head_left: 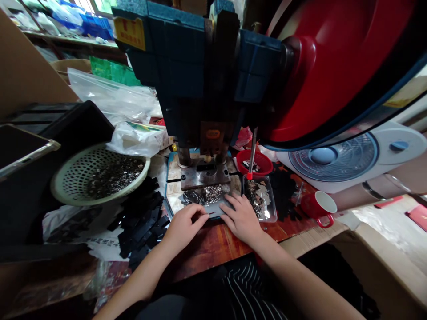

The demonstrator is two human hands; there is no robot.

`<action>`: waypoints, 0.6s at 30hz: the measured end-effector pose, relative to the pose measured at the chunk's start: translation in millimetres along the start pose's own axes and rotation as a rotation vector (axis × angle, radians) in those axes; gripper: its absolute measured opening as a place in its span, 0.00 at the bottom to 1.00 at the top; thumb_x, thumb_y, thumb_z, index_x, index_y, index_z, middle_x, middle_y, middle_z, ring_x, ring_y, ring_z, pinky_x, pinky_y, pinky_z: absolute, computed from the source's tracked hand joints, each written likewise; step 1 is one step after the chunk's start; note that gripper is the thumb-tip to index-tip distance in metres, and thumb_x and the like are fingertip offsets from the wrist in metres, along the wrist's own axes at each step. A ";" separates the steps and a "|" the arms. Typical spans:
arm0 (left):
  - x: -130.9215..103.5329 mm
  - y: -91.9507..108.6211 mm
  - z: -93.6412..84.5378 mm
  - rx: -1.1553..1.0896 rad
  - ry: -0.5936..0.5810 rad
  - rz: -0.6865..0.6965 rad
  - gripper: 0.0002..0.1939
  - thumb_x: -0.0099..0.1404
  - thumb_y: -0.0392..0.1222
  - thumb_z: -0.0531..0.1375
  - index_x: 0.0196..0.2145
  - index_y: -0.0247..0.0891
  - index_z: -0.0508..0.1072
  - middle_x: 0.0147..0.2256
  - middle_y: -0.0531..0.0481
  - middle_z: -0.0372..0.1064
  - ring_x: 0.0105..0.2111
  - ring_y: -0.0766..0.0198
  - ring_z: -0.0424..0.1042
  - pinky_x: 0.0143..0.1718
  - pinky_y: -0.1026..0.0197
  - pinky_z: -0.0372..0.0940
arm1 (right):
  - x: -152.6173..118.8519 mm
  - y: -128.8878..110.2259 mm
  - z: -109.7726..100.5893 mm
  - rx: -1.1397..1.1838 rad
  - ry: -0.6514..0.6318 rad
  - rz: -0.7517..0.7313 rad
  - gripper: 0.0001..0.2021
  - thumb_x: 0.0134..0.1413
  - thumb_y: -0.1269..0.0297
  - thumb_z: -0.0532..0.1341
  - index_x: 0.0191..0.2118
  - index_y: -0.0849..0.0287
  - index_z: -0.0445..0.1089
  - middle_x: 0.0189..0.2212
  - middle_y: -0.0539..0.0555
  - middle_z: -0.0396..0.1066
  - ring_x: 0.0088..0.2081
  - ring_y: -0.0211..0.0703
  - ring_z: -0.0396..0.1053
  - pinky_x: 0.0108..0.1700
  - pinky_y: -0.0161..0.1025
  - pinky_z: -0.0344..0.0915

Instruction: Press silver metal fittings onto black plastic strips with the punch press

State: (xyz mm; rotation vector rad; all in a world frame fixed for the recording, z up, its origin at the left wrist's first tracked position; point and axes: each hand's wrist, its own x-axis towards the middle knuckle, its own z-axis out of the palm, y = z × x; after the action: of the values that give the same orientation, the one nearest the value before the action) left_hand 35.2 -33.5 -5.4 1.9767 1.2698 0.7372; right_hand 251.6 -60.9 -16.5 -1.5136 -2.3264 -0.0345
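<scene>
My left hand (185, 226) is at the front of the press (205, 173), thumb and forefinger pinched on a small thin dark piece (212, 213) whose kind I cannot make out. To its right, my right hand (243, 218) lies palm down with fingers spread, the fingertips on a grey plate (213, 209) beside a heap of small shiny metal parts (213, 193). Behind the heap sits the steel die block (205, 177), under the machine's ram (213, 135). A clear plastic tray (271, 209) of metal bits stands close to my right hand.
A pale green basket (71, 171) of small parts and a pile of black flat pieces (143, 229) are at left. On the right are a red basket (263, 162), a red mug (313, 206) and a fan (336, 155). A large red flywheel (336, 66) overhangs the right side.
</scene>
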 end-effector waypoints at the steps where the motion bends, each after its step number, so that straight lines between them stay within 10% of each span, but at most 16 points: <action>1: 0.0 -0.2 0.2 -0.001 0.005 0.000 0.08 0.61 0.46 0.55 0.31 0.40 0.70 0.30 0.53 0.70 0.31 0.63 0.68 0.34 0.60 0.61 | -1.0 -0.7 0.0 0.002 -0.001 -0.009 0.16 0.58 0.57 0.55 0.52 0.51 0.67 0.55 0.56 0.62 0.59 0.52 0.53 0.59 0.58 0.49; 18: 1.5 -6.0 -0.2 -0.128 0.002 -0.078 0.09 0.61 0.48 0.56 0.31 0.40 0.69 0.30 0.52 0.70 0.30 0.64 0.68 0.33 0.60 0.62 | -5.9 -5.6 2.3 0.008 -0.025 -0.015 0.20 0.58 0.57 0.55 0.56 0.50 0.62 0.57 0.55 0.61 0.59 0.51 0.53 0.59 0.58 0.48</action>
State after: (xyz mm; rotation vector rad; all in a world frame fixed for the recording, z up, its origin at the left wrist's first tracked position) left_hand 32.3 -30.2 -9.8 1.8148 1.2619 0.7629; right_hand 248.1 -67.9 -19.5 -1.5013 -2.3544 -0.0104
